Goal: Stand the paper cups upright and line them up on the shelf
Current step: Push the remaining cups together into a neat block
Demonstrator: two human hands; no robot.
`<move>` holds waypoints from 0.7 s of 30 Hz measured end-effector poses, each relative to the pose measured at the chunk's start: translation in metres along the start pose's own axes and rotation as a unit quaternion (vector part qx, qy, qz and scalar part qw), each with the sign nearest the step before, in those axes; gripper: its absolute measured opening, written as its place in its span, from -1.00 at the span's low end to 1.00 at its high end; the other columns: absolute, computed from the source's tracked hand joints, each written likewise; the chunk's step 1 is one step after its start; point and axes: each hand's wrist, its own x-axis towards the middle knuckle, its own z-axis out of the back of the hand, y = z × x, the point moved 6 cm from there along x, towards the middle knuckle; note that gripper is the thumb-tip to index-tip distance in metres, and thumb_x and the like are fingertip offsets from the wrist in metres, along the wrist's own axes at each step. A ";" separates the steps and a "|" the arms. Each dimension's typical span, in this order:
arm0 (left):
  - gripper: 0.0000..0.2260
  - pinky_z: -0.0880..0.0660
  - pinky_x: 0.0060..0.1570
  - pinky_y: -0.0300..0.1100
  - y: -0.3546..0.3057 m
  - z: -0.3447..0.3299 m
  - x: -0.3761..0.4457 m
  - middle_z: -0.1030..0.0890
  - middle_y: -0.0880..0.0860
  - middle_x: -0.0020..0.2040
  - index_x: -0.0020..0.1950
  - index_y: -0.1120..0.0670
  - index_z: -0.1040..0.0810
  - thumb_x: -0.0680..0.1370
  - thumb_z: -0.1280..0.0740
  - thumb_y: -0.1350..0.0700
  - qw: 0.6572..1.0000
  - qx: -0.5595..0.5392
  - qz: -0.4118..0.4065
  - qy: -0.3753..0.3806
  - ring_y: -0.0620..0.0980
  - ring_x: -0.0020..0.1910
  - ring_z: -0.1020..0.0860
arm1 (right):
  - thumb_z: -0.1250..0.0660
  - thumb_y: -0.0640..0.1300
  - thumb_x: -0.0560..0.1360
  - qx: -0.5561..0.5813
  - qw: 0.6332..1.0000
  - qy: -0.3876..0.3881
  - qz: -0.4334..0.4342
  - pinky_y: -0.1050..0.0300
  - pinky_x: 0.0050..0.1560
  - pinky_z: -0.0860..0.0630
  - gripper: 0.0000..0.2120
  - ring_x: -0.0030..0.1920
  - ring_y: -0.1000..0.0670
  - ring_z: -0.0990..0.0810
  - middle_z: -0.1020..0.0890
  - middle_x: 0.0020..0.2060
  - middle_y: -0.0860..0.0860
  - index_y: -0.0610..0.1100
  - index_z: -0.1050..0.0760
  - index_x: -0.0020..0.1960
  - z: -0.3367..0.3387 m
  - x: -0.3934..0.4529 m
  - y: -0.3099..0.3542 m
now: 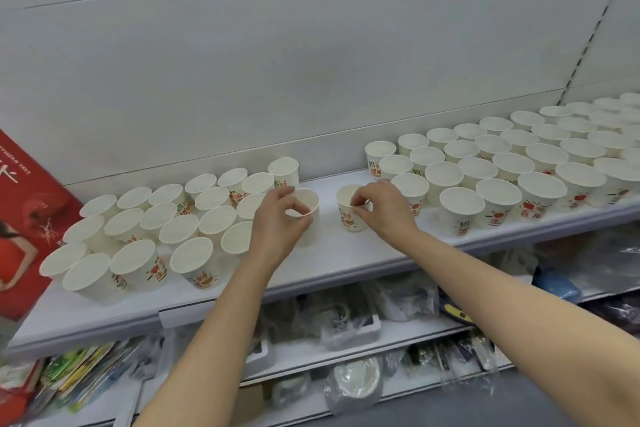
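white paper cup (pixel 306 210) in left hand (pixel 277 222), another cup (pixel 351 210) in right hand (pixel 382 206)

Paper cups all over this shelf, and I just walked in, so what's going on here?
A person is arranging paper cups on a white shelf. The left hand grips the rim of one upright cup, and the right hand pinches the rim of another cup in the bare gap between two groups. The left group and the right group already stand upright in rows. A red box sits at the shelf's left end.
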 end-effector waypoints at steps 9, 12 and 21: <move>-0.93 -0.36 0.11 -0.15 0.008 -0.047 0.059 -0.53 0.01 0.20 -0.16 -0.01 -0.69 0.41 -0.52 0.14 1.000 0.028 -0.001 0.010 0.02 0.21 -0.45 | -0.40 -0.25 0.39 -0.052 0.998 -0.018 0.025 0.00 -0.22 -0.42 -0.94 0.01 -0.12 -0.43 -0.60 -0.15 -0.03 -0.15 -0.58 -0.13 0.009 0.054 -0.019; -0.92 -0.36 0.01 -0.16 0.010 -0.054 0.072 -0.52 -0.04 0.14 -0.13 -0.03 -0.68 0.42 -0.50 0.13 0.999 0.026 0.015 -0.010 -0.02 0.14 -0.46 | -0.45 -0.29 0.28 -0.074 0.996 -0.035 0.042 0.01 -0.22 -0.40 -0.91 -0.09 -0.20 -0.48 -0.64 -0.27 -0.05 -0.14 -0.61 -0.25 0.007 0.081 -0.027; -0.93 -0.34 -0.10 -0.15 0.014 -0.083 0.110 -0.55 -0.03 0.09 -0.05 -0.01 -0.66 0.48 -0.45 0.09 0.994 0.080 0.053 -0.048 0.00 0.12 -0.49 | -0.43 -0.35 0.19 -0.166 0.983 0.013 0.080 0.13 -0.18 -0.10 -0.80 -0.29 -0.13 -0.49 -0.59 -0.40 0.00 -0.08 -0.54 -0.35 -0.010 0.121 -0.042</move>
